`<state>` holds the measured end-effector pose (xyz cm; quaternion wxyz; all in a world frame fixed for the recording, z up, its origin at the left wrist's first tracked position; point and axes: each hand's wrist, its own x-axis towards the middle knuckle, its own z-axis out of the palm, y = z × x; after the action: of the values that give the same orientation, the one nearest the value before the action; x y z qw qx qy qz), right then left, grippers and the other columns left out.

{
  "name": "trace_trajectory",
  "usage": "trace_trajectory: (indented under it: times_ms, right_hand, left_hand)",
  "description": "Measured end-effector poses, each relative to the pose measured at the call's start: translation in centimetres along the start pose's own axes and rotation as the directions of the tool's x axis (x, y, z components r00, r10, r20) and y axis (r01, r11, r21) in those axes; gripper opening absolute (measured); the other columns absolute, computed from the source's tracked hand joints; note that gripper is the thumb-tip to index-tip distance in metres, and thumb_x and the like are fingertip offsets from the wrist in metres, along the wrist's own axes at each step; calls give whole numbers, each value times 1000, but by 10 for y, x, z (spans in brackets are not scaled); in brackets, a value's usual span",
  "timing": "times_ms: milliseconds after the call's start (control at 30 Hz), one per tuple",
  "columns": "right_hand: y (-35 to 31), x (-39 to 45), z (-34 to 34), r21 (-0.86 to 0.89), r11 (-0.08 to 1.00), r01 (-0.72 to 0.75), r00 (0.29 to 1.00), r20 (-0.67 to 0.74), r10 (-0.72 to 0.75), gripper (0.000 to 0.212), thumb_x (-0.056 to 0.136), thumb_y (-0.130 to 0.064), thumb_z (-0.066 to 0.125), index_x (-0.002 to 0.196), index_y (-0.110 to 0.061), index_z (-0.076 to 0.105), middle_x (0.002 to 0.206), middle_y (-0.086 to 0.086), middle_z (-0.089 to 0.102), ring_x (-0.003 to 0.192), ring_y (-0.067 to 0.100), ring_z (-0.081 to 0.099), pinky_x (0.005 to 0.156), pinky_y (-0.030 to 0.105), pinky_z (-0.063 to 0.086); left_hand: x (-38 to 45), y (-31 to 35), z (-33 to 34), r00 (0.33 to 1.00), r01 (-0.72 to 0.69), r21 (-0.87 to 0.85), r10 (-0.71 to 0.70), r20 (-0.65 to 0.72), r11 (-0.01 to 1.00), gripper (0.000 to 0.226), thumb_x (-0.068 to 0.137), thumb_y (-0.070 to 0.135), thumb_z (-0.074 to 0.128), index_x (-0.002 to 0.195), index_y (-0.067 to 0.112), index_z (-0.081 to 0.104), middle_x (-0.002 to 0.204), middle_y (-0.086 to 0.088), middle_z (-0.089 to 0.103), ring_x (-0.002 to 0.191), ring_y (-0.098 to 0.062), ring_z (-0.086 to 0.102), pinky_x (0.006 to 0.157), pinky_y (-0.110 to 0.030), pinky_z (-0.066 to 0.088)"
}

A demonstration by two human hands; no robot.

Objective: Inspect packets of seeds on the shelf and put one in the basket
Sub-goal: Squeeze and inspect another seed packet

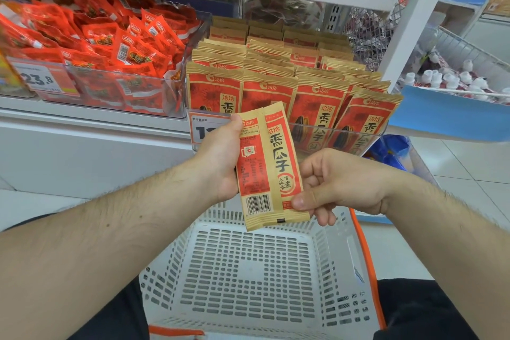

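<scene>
1. A single tan-and-red paper seed packet [269, 165] is held up with its back panel, seam and barcode turned toward the camera, so the inspection step is judged to be under way.
2. The packet is gripped along its left edge by the left hand [220, 157], with the thumb laid over the upper left corner and the other fingers wrapped behind it.
3. The lower right corner of the packet is pinched by the right hand [331, 182] between thumb and curled fingers.
4. The packet is held in the air in front of the shelf's clear plastic bin [345, 135], above the far rim of the white perforated plastic basket [248, 270]; the basket is not touched by it.
5. Nothing is seen lying in the visible part of the basket, so the placing step is judged as not yet done; what remains is for the packet to be lowered and let go inside.
6. Rows of matching tan-and-red packets [276, 69] are seen standing in the bin, with small red snack sachets [110, 44] heaped in the neighbouring bin on the left.
7. The white price tag [205, 130] on the bin's front is largely covered by the left hand, and only its first digit can be read.
8. The near edge of the basket is cut off by the frame, and the fingers behind the packet are hidden.
9. The fine print on the packet's back is too small to be made out.
</scene>
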<state>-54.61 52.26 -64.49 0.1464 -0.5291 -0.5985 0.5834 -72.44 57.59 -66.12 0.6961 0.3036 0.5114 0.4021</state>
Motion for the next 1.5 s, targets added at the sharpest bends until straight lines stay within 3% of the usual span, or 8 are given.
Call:
trace_trajectory:
  times_ms: [167,300,433,567,667,933,1033,1500]
  right_hand:
    - [-4,0,14,-274,960,-52,994,-107,23,16,83,0,72,98,-7,72,67,16,69,49,15,62,48,25,51]
    - [-7,1,24,-378,924,-66,992,-124,21,16,85,-13,74,100,-11,70,64,4,71,56,18,67,55,31,58]
    - [-13,5,28,-286,958,7,950,-297,-96,36,98,-38,54,94,-5,68,77,11,74,62,23,71,61,37,60]
    - [-15,10,23,-176,971,159,852,-473,-225,35,103,-24,46,88,3,62,68,13,71,59,26,68,59,39,58]
    - [-15,11,24,-121,968,218,845,-474,-249,31,102,-13,47,80,5,59,59,6,67,52,18,63,54,34,54]
    - [-13,13,25,138,940,312,863,-454,-220,32,102,-15,49,72,-6,56,57,6,60,45,14,51,50,29,42]
    - [-14,13,27,191,930,314,878,-431,-208,32,102,-15,47,73,-5,56,57,5,62,45,14,52,51,31,41]
    - [-13,13,25,209,933,293,898,-394,-194,31,102,-13,47,74,-5,58,61,10,64,46,15,55,53,32,42]
  left_hand:
    - [2,-11,-2,998,24,198,-34,50,980,36,106,41,38,105,22,69,87,-3,76,84,-23,71,79,-42,55]
    - [-1,-16,3,999,6,145,-13,49,989,36,106,38,36,96,28,69,75,-2,68,71,-21,65,75,-39,53]
    - [-2,-14,3,993,-16,202,-8,120,979,44,103,34,40,70,21,67,68,-4,68,67,-23,63,72,-38,50]
    - [-4,-14,5,967,-58,237,-4,254,970,44,103,34,39,95,8,74,84,-15,73,77,-30,68,83,-45,53]
    - [-2,-15,6,942,-85,237,0,337,968,57,103,42,37,110,-4,69,87,-22,70,79,-33,67,79,-42,54]
    - [-11,-19,9,814,-286,151,158,559,946,54,94,49,44,82,-1,60,65,-21,55,59,-26,59,59,-27,52]
    - [-12,-18,8,823,-273,171,138,551,947,52,98,44,41,67,7,62,60,-18,55,56,-24,57,57,-25,50]
    - [-14,-15,10,833,-151,122,59,550,981,58,97,37,23,71,1,60,56,-18,53,56,-28,54,58,-30,48]
